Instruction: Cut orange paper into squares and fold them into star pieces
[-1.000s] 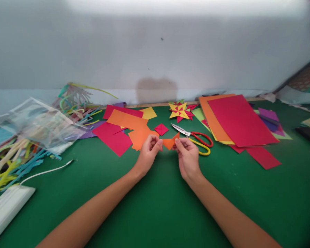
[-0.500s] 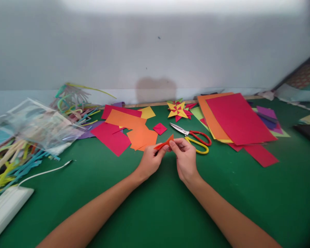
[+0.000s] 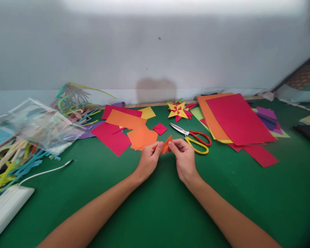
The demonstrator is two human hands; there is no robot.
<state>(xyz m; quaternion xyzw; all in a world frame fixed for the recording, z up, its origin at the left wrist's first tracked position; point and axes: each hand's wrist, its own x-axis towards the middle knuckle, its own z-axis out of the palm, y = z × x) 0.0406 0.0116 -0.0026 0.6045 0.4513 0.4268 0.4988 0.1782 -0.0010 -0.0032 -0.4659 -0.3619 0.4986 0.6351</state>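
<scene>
Two bare forearms reach in over a smooth green tabletop (image 3: pixel 155 213). The left hand (image 3: pixel 148 161) has its thumb and fingers pinched closed on one small folded orange paper piece (image 3: pixel 167 144); the right hand (image 3: pixel 185 157) pinches the other end between thumb and fingertips. The piece is held up between the hands, tilted.

At the near left lies one white plastic block (image 3: pixel 10 201) with one thin white cable (image 3: pixel 45 172). Beyond it are many coloured paper strips (image 3: pixel 28 163), too tangled to count, and a clear plastic bag (image 3: pixel 45 120).

Just beyond the hands lie one pair of scissors (image 3: pixel 185 132), with one red and one yellow handle loop, and one folded red paper square (image 3: pixel 159 129). Overlapping red, orange and yellow paper pieces (image 3: pixel 126 119) lie left of these; large red and orange sheets (image 3: pixel 240 119) lie to the right.

Farther back sits a layered yellow, red and green paper star (image 3: pixel 177 110), near a pale grey wall (image 3: pixel 105 44) bearing a soft shadow and small dark specks.
</scene>
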